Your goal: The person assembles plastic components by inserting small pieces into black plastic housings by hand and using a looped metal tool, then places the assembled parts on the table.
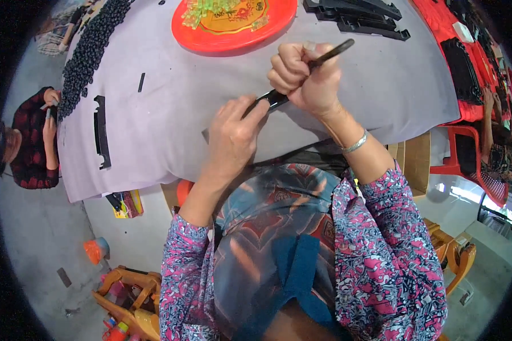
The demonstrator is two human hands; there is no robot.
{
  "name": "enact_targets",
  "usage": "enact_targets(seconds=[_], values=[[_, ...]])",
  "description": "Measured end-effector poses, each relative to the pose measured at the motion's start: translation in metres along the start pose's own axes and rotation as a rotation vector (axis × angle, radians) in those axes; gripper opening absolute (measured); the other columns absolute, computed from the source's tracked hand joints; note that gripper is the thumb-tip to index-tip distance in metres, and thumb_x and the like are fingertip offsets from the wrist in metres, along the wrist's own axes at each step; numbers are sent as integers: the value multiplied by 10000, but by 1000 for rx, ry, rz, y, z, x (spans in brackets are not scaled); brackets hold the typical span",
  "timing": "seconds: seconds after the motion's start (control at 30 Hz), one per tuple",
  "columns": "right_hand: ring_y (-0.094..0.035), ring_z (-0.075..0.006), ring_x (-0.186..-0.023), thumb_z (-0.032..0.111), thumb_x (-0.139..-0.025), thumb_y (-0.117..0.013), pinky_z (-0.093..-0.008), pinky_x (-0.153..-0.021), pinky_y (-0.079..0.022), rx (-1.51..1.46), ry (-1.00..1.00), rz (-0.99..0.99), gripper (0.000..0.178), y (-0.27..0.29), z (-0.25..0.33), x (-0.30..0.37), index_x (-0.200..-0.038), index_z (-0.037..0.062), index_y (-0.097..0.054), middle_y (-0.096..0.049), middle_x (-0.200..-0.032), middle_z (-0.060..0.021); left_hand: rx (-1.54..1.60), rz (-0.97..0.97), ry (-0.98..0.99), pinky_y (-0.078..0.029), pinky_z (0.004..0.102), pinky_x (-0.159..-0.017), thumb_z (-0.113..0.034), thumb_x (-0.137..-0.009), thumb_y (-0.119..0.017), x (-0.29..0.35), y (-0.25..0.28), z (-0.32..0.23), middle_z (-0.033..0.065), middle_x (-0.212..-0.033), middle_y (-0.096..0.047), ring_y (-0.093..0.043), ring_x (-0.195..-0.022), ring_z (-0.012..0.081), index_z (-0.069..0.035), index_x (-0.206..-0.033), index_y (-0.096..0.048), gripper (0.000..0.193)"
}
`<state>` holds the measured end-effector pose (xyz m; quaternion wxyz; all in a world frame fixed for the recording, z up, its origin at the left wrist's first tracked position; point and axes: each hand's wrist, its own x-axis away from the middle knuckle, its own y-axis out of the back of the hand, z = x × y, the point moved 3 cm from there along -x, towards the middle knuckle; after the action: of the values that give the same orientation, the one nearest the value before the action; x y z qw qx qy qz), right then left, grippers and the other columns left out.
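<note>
Left hand [233, 129]: fingers closed on a black part [276, 99], nearer the wearer than the red tray [222, 50]. Right hand [308, 79]: a fist gripping a dark rod [337, 52], its tip out to the right of the tray. The part lies between the hands, touching both, up and right from the left fingers; its long axis slants from near left to far right, roughly in line with the rod. The fist hides whether part and rod are one piece. Yellow-green pieces [194, 12] sit on the tray. Right of it lie black bars [361, 24]; left, a thin strip [141, 82], a bracket [100, 135] and, farthest, a black pile [94, 51].
</note>
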<state>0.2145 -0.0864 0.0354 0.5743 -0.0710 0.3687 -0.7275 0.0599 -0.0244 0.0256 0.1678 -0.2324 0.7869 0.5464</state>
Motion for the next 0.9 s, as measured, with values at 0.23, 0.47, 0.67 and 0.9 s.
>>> enact_targets(seconds=[0.23, 0.47, 0.67, 0.9], values=[[-156, -90, -480, 558, -929, -425, -284, -450, -145, -108, -28, -107, 529, 8, 3, 0, -608, 160, -287, -224, -542, 63, 87, -40, 55, -507, 402, -744, 40, -729, -717, 3, 2, 3, 111, -997, -653, -635, -863, 315, -31, -1017, -668, 301], [-155, -95, -492, 486, -927, -432, -287, -456, -148, -143, -8, -9, 485, -1, 12, -4, -610, 146, -294, -229, -546, 52, 77, -19, 77, -503, 401, -767, 32, -734, -712, 2, 3, 2, 115, -1012, -651, -635, -882, 314, -31, -1028, -670, 303], [-154, -92, -499, 477, -924, -448, -286, -462, -154, -112, -62, -30, 483, 1, 5, -3, -611, 145, -293, -236, -550, 51, 48, -13, 48, -476, 391, -742, -28, -779, -674, -2, 1, 2, 92, -1015, -633, -619, -860, 268, -36, -995, -667, 216], [-183, -94, -485, 619, -910, -505, -295, -463, -170, -61, -36, -139, 599, -11, 5, 2, -595, 162, -278, -219, -555, 66, 41, 22, 62, -464, 414, -742, -24, -815, -602, -2, 1, -3, 99, -1027, -638, -615, -889, 298, -48, -1032, -677, 231]])
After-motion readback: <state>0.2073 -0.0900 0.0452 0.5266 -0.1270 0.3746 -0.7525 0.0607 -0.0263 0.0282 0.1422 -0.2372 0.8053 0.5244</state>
